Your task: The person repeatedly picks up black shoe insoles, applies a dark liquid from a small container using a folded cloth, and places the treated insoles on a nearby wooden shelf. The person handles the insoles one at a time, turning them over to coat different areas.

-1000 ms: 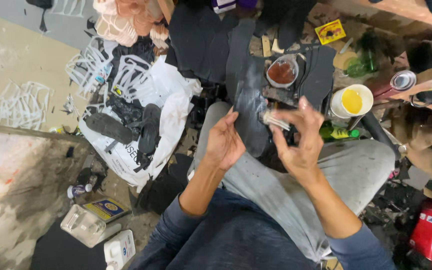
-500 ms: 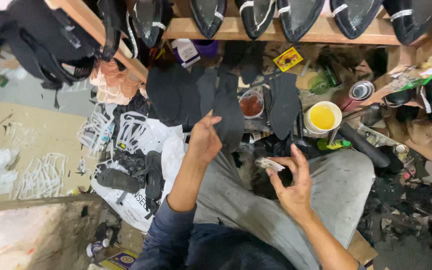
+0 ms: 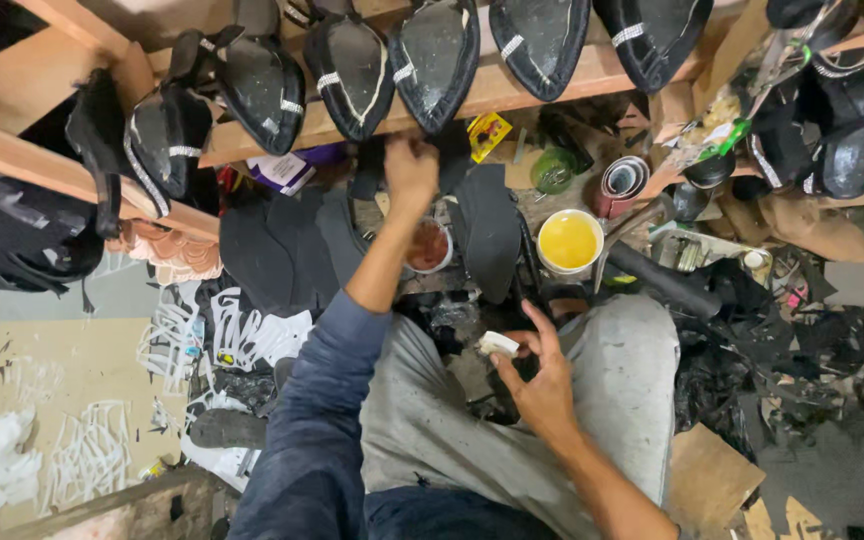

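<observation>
My left hand (image 3: 411,172) is up by the shelf (image 3: 552,82), closed on a dark sole (image 3: 430,62). My right hand (image 3: 535,372) sits low over my knee, pinching a small white block (image 3: 498,344). The yellow glue cup (image 3: 569,241) stands between them; a bump could spill it.

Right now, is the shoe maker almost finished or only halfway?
Looks like partway. Done: several black sandal pieces already sit in a row on the wooden shelf. In hand: the left hand reaches up to the shelf edge, and the right hand holds a small white piece over the lap. Left: flat black soles lie on the floor beside an open pot of yellow glue.
</observation>
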The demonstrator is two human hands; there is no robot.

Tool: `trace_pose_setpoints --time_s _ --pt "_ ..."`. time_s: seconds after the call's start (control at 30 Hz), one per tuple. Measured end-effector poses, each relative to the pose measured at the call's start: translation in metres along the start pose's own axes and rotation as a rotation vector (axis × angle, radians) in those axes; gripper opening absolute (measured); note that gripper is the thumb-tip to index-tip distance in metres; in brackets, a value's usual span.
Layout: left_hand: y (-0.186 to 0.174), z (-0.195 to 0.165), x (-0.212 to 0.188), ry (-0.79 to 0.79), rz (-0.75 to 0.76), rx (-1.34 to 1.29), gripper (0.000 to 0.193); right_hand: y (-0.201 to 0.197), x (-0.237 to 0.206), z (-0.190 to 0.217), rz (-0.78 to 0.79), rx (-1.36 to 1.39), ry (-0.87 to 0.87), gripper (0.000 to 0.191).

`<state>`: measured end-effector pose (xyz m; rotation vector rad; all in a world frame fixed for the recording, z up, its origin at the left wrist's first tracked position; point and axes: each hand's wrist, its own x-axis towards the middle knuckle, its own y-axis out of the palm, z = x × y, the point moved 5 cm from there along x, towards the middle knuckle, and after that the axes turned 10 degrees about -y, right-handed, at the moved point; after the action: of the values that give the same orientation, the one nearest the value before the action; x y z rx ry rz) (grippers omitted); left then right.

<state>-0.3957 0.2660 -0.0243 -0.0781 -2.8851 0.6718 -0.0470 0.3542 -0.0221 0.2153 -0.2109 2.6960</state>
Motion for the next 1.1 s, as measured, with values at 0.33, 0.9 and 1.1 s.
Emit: trace_pose_setpoints --time_s 0.33,0.9,1.1 --pt "0.054 -0.050 -0.146 -0.088 0.350 0.960 0.093 0.012 -0.010 -0.008 0.129 -0.103 0.021 0.080" --pt "-0.051 -0.009 -0.149 -0.332 0.359 -0.419 0.067 0.038 -0.037 0.009 0.074 -0.236 -0.061 0.075" --pt "-0.221 -0.001 -0.256 -0.489 0.350 -1.333 0.052 0.065 -0.003 0.024 0.058 -0.179 -0.082 0.075"
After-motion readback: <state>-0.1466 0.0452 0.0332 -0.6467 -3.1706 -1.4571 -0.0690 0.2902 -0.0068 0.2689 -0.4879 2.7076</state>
